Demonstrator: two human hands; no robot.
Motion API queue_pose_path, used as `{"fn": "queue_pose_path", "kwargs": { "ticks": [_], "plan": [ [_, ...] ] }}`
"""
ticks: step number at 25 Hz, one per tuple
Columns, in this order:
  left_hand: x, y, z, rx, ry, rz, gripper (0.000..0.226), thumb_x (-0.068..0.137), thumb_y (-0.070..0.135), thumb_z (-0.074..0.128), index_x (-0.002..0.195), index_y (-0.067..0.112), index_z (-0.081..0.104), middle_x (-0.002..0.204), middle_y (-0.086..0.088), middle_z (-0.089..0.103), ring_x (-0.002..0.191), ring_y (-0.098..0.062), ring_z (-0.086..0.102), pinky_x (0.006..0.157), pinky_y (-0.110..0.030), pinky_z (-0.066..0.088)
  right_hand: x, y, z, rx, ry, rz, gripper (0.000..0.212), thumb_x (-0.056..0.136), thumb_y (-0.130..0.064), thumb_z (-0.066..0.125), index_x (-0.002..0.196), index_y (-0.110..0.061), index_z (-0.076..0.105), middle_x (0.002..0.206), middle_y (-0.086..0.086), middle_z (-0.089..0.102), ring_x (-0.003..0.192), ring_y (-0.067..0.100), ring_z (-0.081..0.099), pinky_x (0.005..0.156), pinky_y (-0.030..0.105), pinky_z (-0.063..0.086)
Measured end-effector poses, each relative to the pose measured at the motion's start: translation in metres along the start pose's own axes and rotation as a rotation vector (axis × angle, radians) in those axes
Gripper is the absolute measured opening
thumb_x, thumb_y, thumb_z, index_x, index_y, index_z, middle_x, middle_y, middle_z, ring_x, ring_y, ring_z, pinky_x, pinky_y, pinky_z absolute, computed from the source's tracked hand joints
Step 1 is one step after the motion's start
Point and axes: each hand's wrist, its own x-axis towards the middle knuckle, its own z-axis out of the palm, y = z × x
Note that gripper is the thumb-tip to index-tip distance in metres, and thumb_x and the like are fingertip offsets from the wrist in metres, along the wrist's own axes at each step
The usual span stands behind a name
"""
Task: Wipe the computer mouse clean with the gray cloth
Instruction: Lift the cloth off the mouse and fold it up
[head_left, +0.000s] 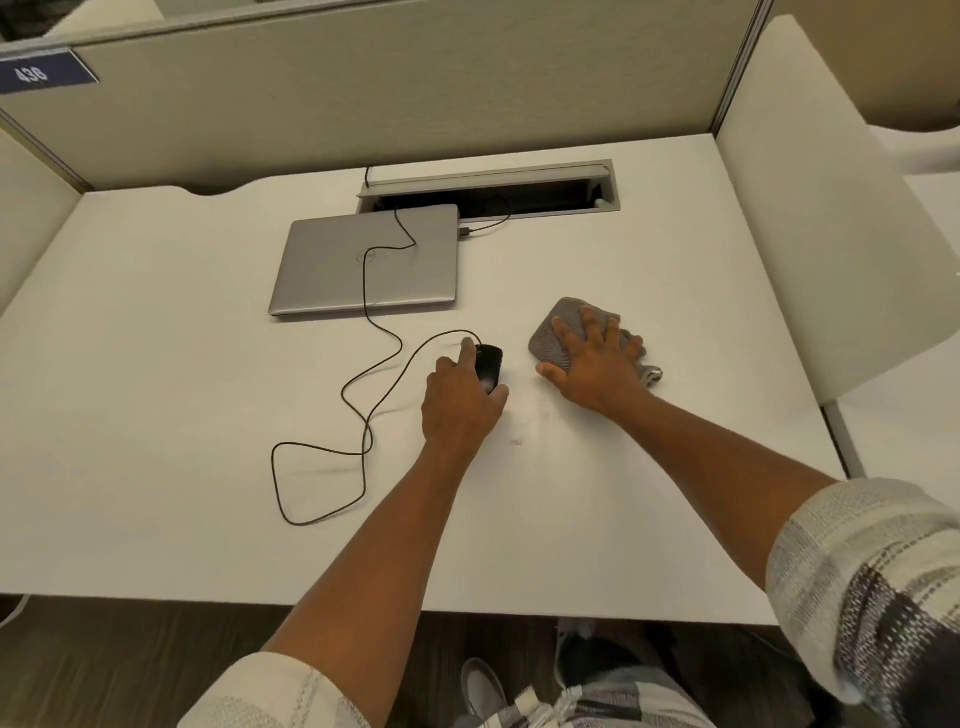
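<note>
Left hand (460, 402) cups the black computer mouse (489, 366) mid-frame, fingers curled round it. Right hand (597, 358) lies spread flat on the gray cloth (558, 325), just right of the mouse, whose long axis points up-frame toward the laptop (363, 260).

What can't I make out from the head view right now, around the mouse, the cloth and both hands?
- Mouse: its near end and left side are covered by the left hand; any dirt is too small to see.
- Gray cloth: its middle lies under the right hand.
- Mouse cable: its far end disappears behind the laptop.
- Cable tray: its inside is too dark.
</note>
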Motion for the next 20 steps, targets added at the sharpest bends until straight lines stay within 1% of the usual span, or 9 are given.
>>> {"fn": "queue_pose_path", "kwargs": {
  "ticks": [5,9,12,14,16,20],
  "plan": [
    [-0.004,-0.011,-0.021,-0.047,0.017,0.03,0.081,0.084,0.047,0.065,0.151,0.024,0.026,0.118,-0.015,0.051,0.106,-0.033,0.056,0.084,-0.043,0.052,-0.003,-0.024,0.008,-0.027,-0.006,-0.138,0.08,0.082,-0.08,0.033,0.152,-0.044,0.014,0.165,0.004,0.002,0.148,0.041,0.005,0.114,0.065,0.008],
    [-0.011,-0.022,-0.033,-0.069,0.052,0.069,0.083,0.085,0.047,0.065,0.153,0.023,0.024,0.121,-0.016,0.052,0.108,-0.032,0.057,0.086,-0.042,0.051,-0.039,-0.036,0.024,-0.097,0.032,-0.274,0.077,0.081,-0.079,0.033,0.149,-0.045,0.022,0.164,0.003,0.012,0.145,0.038,0.017,0.112,0.063,0.017],
    [-0.022,-0.027,-0.035,-0.079,0.054,0.096,0.081,0.085,0.048,0.063,0.153,0.023,0.025,0.122,-0.016,0.052,0.109,-0.033,0.057,0.088,-0.043,0.05,-0.082,-0.051,0.041,-0.121,0.077,-0.358,0.074,0.081,-0.07,0.041,0.147,-0.04,0.028,0.161,0.004,0.021,0.138,0.038,0.029,0.107,0.057,0.027],
    [-0.03,-0.03,-0.033,-0.095,0.045,0.112,0.08,0.086,0.047,0.062,0.153,0.023,0.025,0.123,-0.016,0.051,0.11,-0.034,0.056,0.089,-0.044,0.05,-0.111,-0.061,0.051,-0.111,0.108,-0.397,0.073,0.08,-0.063,0.047,0.146,-0.037,0.032,0.159,0.005,0.026,0.135,0.038,0.034,0.103,0.055,0.031],
    [-0.038,-0.033,-0.03,-0.094,0.039,0.119,0.079,0.086,0.047,0.061,0.152,0.024,0.025,0.121,-0.016,0.051,0.108,-0.034,0.056,0.087,-0.044,0.051,-0.137,-0.07,0.06,-0.094,0.115,-0.442,0.072,0.08,-0.058,0.051,0.146,-0.035,0.034,0.157,0.004,0.029,0.135,0.037,0.034,0.102,0.053,0.032],
    [-0.051,-0.038,-0.024,-0.068,0.005,0.131,0.076,0.086,0.046,0.061,0.15,0.024,0.026,0.121,-0.017,0.051,0.109,-0.035,0.055,0.084,-0.043,0.049,-0.183,-0.078,0.068,-0.022,0.074,-0.511,0.067,0.079,-0.052,0.057,0.143,-0.034,0.042,0.155,0.002,0.034,0.137,0.034,0.033,0.103,0.053,0.034]
  ]
}}
